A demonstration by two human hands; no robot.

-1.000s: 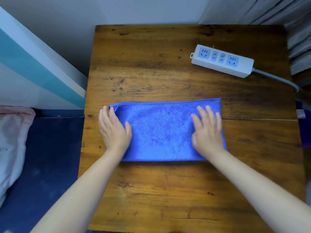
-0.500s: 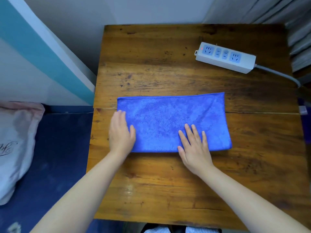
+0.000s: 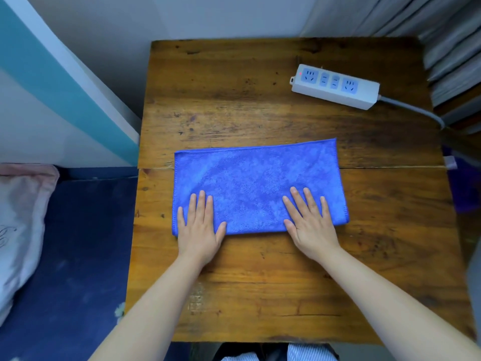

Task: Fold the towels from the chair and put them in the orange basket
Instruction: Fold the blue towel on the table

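A blue towel (image 3: 255, 178), folded into a flat rectangle, lies in the middle of the wooden table (image 3: 260, 295). My left hand (image 3: 199, 230) lies flat on the towel's near left corner, fingers straight and spread. My right hand (image 3: 311, 222) lies flat on the near right part of the towel, fingers straight too. Both palms reach over the towel's near edge onto the wood. No chair and no orange basket are in view.
A white power strip (image 3: 335, 86) with a grey cable lies at the table's far right. A blue bed surface (image 3: 78, 256) with a pale pillow (image 3: 18, 225) sits left of the table. Grey curtains (image 3: 453, 48) hang at the right.
Both hands have slid toward me along the towel, from its middle and sides to its near edge. The towel stays flat in place.
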